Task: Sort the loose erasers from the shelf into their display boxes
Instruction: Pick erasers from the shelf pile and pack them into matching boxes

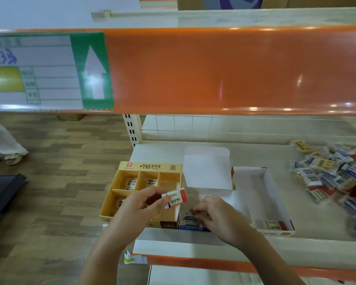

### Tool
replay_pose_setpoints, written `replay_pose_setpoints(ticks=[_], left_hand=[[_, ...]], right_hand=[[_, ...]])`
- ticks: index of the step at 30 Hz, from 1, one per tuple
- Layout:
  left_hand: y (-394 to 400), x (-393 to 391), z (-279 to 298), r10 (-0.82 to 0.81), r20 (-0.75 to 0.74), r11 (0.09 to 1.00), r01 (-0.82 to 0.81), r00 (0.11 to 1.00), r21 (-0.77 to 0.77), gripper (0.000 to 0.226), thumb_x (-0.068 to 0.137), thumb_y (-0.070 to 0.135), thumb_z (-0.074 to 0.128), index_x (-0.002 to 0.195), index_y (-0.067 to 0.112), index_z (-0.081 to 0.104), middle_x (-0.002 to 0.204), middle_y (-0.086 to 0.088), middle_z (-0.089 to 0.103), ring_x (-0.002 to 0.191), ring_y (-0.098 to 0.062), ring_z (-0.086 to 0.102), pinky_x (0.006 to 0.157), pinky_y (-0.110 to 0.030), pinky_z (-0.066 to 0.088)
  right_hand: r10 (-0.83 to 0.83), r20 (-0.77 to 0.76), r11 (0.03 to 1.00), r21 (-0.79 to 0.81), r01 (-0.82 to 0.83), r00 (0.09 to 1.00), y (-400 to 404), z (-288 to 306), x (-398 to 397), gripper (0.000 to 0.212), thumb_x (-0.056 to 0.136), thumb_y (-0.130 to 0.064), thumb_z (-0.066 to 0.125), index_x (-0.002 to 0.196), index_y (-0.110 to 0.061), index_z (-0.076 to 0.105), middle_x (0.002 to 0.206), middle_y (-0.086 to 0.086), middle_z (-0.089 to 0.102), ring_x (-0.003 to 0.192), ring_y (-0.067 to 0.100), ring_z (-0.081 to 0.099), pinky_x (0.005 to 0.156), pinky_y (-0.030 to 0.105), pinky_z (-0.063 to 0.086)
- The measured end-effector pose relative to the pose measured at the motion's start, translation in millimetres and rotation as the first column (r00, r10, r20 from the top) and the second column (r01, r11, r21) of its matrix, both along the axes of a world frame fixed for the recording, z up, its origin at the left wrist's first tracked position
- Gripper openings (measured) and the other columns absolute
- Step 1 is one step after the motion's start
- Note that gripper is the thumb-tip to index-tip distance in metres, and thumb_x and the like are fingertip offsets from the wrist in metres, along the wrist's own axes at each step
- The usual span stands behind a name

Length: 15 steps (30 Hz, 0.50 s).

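- The left hand (144,204) pinched a red-and-white eraser (175,198) above the yellow box (150,167); the right hand (218,214) curled its fingers over erasers in the blue box (188,225).
- That red one probably belonged in the red-trimmed white box (275,194), laid flat.
- The shelf (255,153) carried a loose pile (333,177) at right.
- Wood floor (60,161) lay left.
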<state>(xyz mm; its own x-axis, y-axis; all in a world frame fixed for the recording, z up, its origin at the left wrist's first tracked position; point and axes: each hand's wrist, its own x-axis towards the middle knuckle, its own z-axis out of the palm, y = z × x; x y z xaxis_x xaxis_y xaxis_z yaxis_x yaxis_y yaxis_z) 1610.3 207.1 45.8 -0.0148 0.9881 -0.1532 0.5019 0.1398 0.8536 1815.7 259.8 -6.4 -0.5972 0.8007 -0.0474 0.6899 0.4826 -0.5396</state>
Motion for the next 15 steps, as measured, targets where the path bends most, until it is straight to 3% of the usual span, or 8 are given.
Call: replay_pose_setpoints(ticks=[4,7,11,15], left_hand=[[4.1,12.6,3.9,-0.067,-0.056,0.998,0.068,0.996,0.015,0.012,0.088,0.039,0.054,0.098,0.041,0.06,0.089,0.016,0.066,0.082,-0.008,0.061,0.064,-0.015,0.049],[9.6,26.8,8.3,-0.138,-0.051,0.99,0.139,0.989,0.017,0.017,0.089,0.038,0.054,0.104,0.037,0.061,0.089,0.012,0.067,0.078,-0.01,0.06,0.061,-0.014,0.047],[20.9,52.5,12.8,-0.197,-0.068,0.979,0.2,0.978,0.039,0.009,0.089,0.038,0.054,0.096,0.044,0.056,0.088,0.017,0.065,0.08,-0.002,0.06,0.062,-0.013,0.046],[35.4,83.8,12.2,-0.282,-0.106,0.957,0.287,0.954,0.038,0.013,0.09,0.035,0.056,0.091,0.048,0.051,0.089,0.024,0.061,0.08,0.008,0.058,0.064,-0.008,0.045]], right_hand=[[-0.019,0.0,0.999,0.047,0.019,1.0,-3.3,10.0,8.6,0.031,0.094,-0.029,0.053,0.124,-0.027,0.06,0.111,-0.012,0.06,0.08,-0.005,0.042,0.064,0.001,0.033],[-0.084,-0.015,0.992,0.089,0.085,0.996,-5.7,21.0,27.7,0.029,0.094,-0.032,0.051,0.122,-0.03,0.058,0.114,-0.017,0.057,0.084,-0.007,0.04,0.075,0.002,0.03],[-0.173,-0.05,0.978,0.111,0.178,0.984,-11.1,35.0,63.6,0.025,0.095,-0.032,0.05,0.118,-0.031,0.058,0.097,-0.029,0.041,0.083,-0.013,0.04,0.073,0.0,0.031],[-0.255,-0.101,0.953,0.14,0.268,0.962,-15.8,40.0,102.4,0.021,0.092,-0.027,0.056,0.112,-0.028,0.063,0.091,-0.028,0.046,0.084,-0.011,0.045,0.076,0.002,0.034]])
